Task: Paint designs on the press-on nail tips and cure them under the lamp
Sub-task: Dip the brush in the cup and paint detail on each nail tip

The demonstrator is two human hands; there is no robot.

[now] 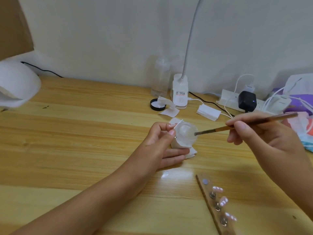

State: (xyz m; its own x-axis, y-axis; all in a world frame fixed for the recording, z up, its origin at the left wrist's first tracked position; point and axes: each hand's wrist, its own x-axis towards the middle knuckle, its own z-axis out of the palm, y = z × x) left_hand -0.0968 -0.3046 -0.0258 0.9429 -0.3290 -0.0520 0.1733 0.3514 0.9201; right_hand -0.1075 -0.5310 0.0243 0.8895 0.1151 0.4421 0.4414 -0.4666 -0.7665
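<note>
A wooden-handled brush [237, 127] is held between the thumb and fingers of the right hand [260, 136]. Its metal end is lowered into a small clear cup [186, 133]. The cup is seated on a folded white wipe [192, 152] on the wooden table [84, 133]. A small piece [175, 136] with a metal end is pinched between thumb and forefinger of the left hand [160, 143], just beside the cup. The lower fingers of that hand are laid straight along the table. Nearer the viewer, three nail tips [223, 200] are mounted on a wooden strip [207, 189]. A white domed lamp [17, 85], blurred, is located at far left.
</note>
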